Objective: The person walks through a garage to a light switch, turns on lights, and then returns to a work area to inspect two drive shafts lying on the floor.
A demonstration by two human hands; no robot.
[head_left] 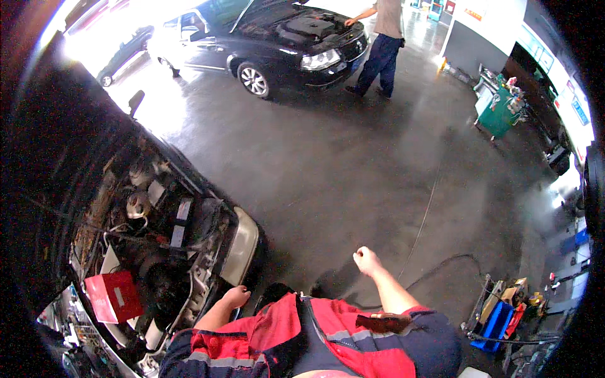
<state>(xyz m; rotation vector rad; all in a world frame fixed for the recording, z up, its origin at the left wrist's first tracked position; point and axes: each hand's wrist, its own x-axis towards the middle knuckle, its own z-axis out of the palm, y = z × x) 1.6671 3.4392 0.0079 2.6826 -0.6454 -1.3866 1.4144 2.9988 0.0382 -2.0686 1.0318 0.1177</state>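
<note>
My left hand (238, 296) hangs beside the front corner of a car with its bonnet raised, just below the headlight (241, 247). Its fingers are curled in, and a small dark bluish shape shows under it; what it holds, if anything, I cannot make out. Out over the dark floor, my right hand (365, 260) is held in a loose fist, with nothing visible in it. Inside the open engine bay (161, 252), a red box (115, 297) rests at the near side, among hoses and a round metal part (138, 205).
A black car (277, 53) with its bonnet up stands ahead, and a person (378, 57) leans a hand on it. A green tool cart (496, 110) is at the right. Near right sits a blue bin (493, 324) with tools; a hose (447, 259) crosses the floor.
</note>
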